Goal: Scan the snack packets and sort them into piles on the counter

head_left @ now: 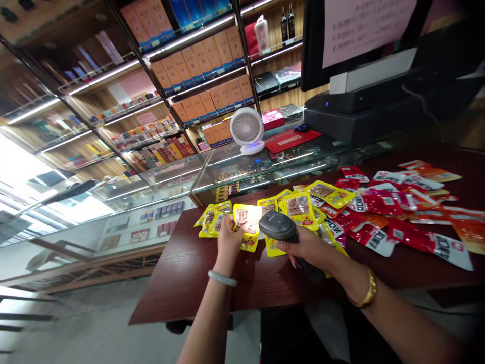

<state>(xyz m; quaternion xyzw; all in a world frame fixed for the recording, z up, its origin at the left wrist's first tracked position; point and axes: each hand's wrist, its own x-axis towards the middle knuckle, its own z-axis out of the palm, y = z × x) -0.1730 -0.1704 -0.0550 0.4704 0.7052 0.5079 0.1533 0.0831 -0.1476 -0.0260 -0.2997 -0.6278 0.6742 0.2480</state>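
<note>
My right hand (310, 247) is wrapped round the handle of a dark grey barcode scanner (278, 225), its head pointing left. Light falls on a yellow snack packet (247, 218) just in front of the scanner. My left hand (229, 238) pinches that packet at its left edge. Left of it lie a few more yellow packets (212, 220), partly behind my fingers. Behind and beside the scanner is a loose pile of yellow packets (299, 207) with clear windows showing brown food.
Red and white packets (379, 202) and orange packets (470, 225) are heaped on the right of the dark wooden table (182, 283). Beyond stand a glass display counter (204, 174), a white fan (247, 129), a red mat (291, 141) and a monitor (316, 50).
</note>
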